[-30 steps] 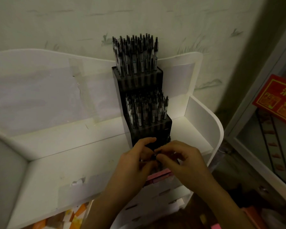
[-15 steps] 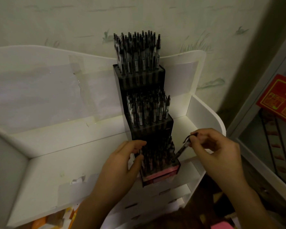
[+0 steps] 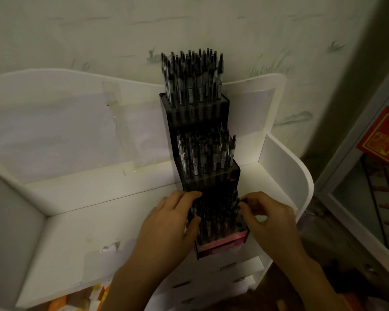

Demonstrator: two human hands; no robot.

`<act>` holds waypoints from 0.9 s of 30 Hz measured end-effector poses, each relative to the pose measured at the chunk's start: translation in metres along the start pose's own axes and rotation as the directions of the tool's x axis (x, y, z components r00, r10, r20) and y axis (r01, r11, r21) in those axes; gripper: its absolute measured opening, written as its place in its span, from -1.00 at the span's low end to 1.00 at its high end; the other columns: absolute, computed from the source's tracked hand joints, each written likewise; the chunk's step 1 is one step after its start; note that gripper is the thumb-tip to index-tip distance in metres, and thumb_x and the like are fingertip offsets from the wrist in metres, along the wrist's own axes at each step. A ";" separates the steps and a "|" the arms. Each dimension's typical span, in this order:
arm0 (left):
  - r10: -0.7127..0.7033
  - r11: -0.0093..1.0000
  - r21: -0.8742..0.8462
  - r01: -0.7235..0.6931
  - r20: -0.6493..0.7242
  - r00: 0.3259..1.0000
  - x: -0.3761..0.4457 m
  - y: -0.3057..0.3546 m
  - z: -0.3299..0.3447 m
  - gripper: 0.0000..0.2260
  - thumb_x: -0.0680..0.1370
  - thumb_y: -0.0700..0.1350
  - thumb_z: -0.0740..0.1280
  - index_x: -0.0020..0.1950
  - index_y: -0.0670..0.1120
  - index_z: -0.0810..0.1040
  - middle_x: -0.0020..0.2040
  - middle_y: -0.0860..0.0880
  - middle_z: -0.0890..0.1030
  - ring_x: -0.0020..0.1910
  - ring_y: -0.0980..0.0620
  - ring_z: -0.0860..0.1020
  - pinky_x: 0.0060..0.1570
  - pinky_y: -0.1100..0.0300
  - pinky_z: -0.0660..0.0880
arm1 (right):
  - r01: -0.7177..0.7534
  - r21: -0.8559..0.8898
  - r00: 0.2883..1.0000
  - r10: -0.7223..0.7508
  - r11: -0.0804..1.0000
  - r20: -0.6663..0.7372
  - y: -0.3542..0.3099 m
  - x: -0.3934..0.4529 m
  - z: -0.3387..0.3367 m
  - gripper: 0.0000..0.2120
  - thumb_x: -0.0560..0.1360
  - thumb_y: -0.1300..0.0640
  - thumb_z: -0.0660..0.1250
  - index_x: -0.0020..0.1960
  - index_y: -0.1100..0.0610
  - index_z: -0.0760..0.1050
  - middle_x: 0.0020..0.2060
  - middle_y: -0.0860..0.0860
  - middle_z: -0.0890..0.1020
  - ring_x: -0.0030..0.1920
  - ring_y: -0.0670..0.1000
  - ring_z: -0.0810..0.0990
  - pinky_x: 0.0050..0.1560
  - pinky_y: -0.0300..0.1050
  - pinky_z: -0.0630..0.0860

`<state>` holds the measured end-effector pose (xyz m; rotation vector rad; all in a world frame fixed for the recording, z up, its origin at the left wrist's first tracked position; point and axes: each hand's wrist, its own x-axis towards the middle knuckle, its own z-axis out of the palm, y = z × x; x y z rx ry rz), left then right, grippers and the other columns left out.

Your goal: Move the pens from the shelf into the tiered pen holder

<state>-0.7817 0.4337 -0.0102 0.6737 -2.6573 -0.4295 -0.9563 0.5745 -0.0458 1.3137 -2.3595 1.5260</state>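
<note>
A black tiered pen holder (image 3: 195,113) stands on a white shelf (image 3: 81,225), with three steps packed with several dark pens (image 3: 192,70). My left hand (image 3: 169,223) rests against the left side of the lowest tier, fingers among the pens there. At the right edge of that tier my right hand (image 3: 267,212) pinches the top of a pen (image 3: 241,201) between thumb and fingers. The pen's lower part is hidden among the others. A pink strip (image 3: 222,241) runs along the holder's front base.
The shelf has a tall curved back panel (image 3: 54,122) and a rounded right side wall (image 3: 285,167). White drawers (image 3: 229,268) sit below the holder. A red and yellow sign (image 3: 382,140) hangs at the right by a glass door. Orange items (image 3: 61,304) show at the bottom left.
My right hand has come back from the right with the pen and now holds it at the lowest tier's right edge. My left hand stays against the tier's left side.
</note>
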 end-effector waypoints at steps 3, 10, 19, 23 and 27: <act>-0.008 0.998 0.059 0.008 0.001 1.000 0.001 0.000 0.001 -0.57 0.60 0.12 0.19 0.46 0.22 0.19 0.35 0.18 0.36 0.26 0.14 0.40 0.20 0.21 0.44 | -0.030 0.002 0.998 0.029 1.000 0.056 0.006 0.000 0.005 -0.89 0.48 0.19 0.42 -0.06 0.00 0.59 -0.23 -0.29 0.59 -0.12 -0.29 0.60 -0.12 -0.55 0.46; -0.053 0.987 0.149 0.053 -0.004 0.999 0.002 0.000 0.003 -0.55 0.60 0.18 0.12 0.48 0.23 0.13 0.35 0.15 0.31 0.29 0.11 0.35 0.25 0.19 0.36 | -0.064 -0.046 0.983 0.071 0.997 0.168 0.020 -0.006 0.020 -0.90 0.49 0.16 0.43 -0.02 -0.01 0.63 -0.22 -0.19 0.65 -0.18 -0.23 0.63 -0.13 -0.40 0.55; -0.035 0.982 0.185 0.032 0.010 0.999 0.002 0.002 -0.002 -0.55 0.60 0.16 0.13 0.49 0.22 0.13 0.38 0.14 0.31 0.31 0.09 0.36 0.24 0.18 0.33 | 0.019 -0.307 0.988 0.030 0.951 0.155 -0.003 0.002 -0.005 -0.77 0.46 -0.05 0.45 0.09 -0.01 0.62 -0.16 -0.10 0.67 -0.18 -0.10 0.60 -0.15 -0.16 0.59; -0.025 0.977 0.210 0.023 0.006 1.000 0.002 0.006 -0.009 -0.55 0.60 0.15 0.13 0.48 0.21 0.13 0.35 0.13 0.34 0.29 0.07 0.37 0.21 0.17 0.35 | 0.148 -0.372 0.985 -0.101 0.917 0.142 -0.006 0.010 -0.009 -0.68 0.45 -0.03 0.46 0.16 0.04 0.59 -0.05 -0.04 0.68 -0.08 0.00 0.64 -0.03 -0.04 0.59; -0.053 0.969 0.245 0.044 0.032 0.998 -0.001 0.014 -0.012 -0.53 0.61 0.15 0.11 0.49 0.22 0.06 0.39 0.15 0.27 0.34 0.09 0.32 0.27 0.18 0.32 | 0.231 -0.439 0.967 -0.156 0.868 0.201 -0.005 0.015 -0.009 -0.58 0.43 -0.10 0.37 0.24 0.02 0.53 0.08 -0.01 0.63 0.05 0.06 0.61 0.11 0.03 0.54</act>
